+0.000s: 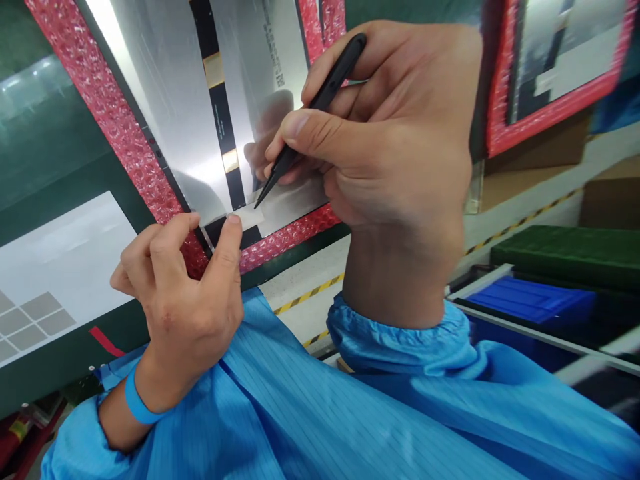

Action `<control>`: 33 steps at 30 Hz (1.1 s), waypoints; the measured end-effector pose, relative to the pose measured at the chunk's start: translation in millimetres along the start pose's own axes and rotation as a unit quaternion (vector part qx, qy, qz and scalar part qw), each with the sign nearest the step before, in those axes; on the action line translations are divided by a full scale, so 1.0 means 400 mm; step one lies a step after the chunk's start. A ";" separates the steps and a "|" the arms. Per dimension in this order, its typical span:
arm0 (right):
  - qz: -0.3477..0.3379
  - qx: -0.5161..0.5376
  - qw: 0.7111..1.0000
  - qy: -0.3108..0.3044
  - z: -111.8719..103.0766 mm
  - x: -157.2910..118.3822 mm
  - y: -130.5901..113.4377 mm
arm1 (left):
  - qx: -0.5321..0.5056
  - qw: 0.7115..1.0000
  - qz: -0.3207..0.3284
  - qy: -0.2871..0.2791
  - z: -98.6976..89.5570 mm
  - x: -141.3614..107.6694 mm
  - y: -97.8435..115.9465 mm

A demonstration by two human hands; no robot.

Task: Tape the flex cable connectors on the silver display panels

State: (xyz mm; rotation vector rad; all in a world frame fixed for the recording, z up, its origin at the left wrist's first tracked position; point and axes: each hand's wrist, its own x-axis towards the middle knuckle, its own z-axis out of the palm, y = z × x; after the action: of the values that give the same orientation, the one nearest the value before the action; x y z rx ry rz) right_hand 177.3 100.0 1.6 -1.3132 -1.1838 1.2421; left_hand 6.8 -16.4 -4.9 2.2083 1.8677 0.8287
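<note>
While the right hand grips a pointed black tool, the pale strip touches the spread left hand

You have yellow-black floor tape at 6 o'clock, cardboard at 2, blue bin between 3 and 4.

Panel: silvery, flat.
Tape: pale, near panel corner.
Tweezers: black, tilted in my grip, tip down.
</note>
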 end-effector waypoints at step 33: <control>-0.010 0.130 0.983 0.125 0.019 0.004 0.055 | 0.040 0.993 -0.093 -0.067 -0.039 -0.009 -0.001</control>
State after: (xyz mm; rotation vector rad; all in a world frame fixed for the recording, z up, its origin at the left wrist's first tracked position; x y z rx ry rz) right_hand 170.7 100.0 -20.7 -1.2174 -0.8247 1.1359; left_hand -1.3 -23.6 6.9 2.0371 2.0328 0.5685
